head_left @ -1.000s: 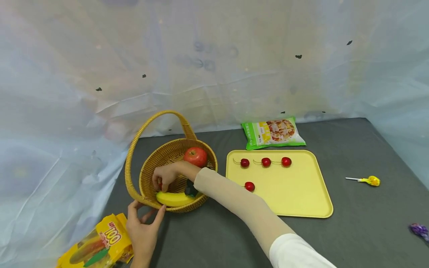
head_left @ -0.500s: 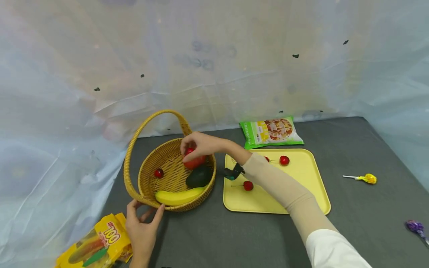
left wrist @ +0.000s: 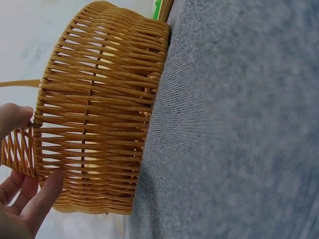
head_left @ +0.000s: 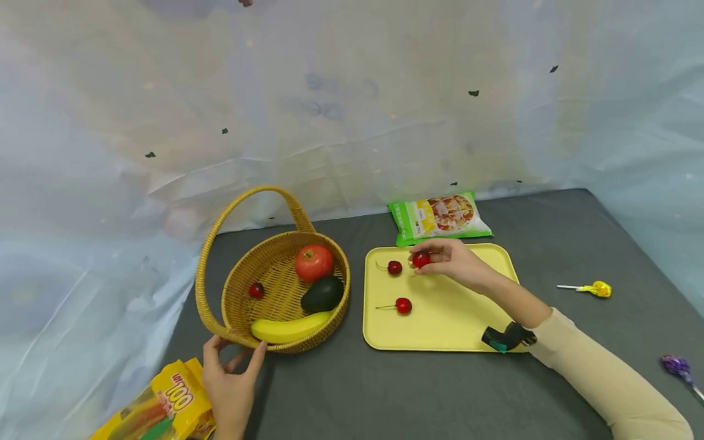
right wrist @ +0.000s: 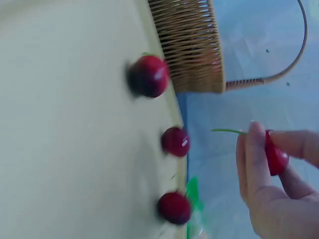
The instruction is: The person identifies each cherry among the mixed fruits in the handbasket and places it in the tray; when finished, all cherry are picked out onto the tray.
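Right hand: over the far part of the yellow tray, fingertips closed in a pinch on a cherry; the wrist view shows the fruit between thumb and forefinger with its green stem sticking out, clear of the tray surface.

Left hand: fingers spread and nearly straight, resting against the near rim of the basket, gripping nothing.

Basket contents: apple, avocado, banana, one loose cherry.

Tray contents: two cherries lying apart, one far, one near; the wrist view shows a third beyond the held one.

Elsewhere on the grey cloth: green snack bag, yellow bag, yellow lollipop, purple sweet.

Risks, as judged:
- Pinch is light and on a small round fruit; it could squirt free and roll across the tray or onto the cloth.
- A low hand could knock the far tray cherry just beside it.
- The stem could snag or snap.
- The basket is only steadied by flat fingers; a bump to its rim could shift it.
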{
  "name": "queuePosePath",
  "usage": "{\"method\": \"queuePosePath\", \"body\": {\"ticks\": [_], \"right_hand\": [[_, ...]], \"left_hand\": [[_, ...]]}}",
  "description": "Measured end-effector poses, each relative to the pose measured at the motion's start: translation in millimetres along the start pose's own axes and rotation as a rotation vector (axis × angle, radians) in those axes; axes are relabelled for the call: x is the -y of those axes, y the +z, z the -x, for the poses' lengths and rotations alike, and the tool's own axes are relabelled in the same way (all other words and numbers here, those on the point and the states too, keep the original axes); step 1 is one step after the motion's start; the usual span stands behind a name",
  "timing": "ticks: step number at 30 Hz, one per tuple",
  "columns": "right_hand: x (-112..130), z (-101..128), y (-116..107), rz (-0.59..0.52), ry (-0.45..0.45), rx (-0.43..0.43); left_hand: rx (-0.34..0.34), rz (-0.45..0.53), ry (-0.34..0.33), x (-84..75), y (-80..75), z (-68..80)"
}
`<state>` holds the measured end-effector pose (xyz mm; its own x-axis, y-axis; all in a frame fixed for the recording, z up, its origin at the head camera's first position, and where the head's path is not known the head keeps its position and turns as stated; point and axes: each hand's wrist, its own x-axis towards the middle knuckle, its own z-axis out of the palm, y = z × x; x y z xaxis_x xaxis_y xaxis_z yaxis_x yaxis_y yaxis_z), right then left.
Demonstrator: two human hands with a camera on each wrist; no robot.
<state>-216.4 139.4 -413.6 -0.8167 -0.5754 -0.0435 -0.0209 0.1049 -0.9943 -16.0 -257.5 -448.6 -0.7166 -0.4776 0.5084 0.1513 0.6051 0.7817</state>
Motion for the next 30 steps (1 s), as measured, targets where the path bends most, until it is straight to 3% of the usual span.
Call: {"method": "queuePosePath", "body": {"ticks": [2, 5, 8, 14, 20, 25, 30], "right_hand": [[-5.7, 12.8, -5.4, -0.032, 0.022, -0.044], [-12.9, 26.8, -10.3, 0.041, 0.016, -0.118], [-19.3, 35.0, -12.2, 0.097, -0.016, -0.139], [-29.0, 39.8, -11.0, 0.200, -0.093, -0.082], [-36.0, 39.5, -7.8, 0.269, -0.075, -0.017], [-38.9, 37.9, -3.3, 0.421, -0.093, -0.041], [-35.9, 35.4, -0.9, 0.469, -0.077, -0.008]], "left_hand": [[-0.008, -0.009, -0.008, -0.1, -0.7, -0.2], [-0.012, -0.022, -0.018, -0.8, -1.2, -0.7], [-0.009, -0.029, -0.023, -2.0, -1.1, -1.0], [-0.012, -0.035, -0.026, -2.4, -0.4, -1.3], [-0.006, -0.026, -0.018, -1.9, 0.4, -1.4], [-0.004, -0.033, -0.026, -1.8, 0.5, -0.7], [-0.008, -0.049, -0.037, -0.3, 1.4, -0.4]]}}
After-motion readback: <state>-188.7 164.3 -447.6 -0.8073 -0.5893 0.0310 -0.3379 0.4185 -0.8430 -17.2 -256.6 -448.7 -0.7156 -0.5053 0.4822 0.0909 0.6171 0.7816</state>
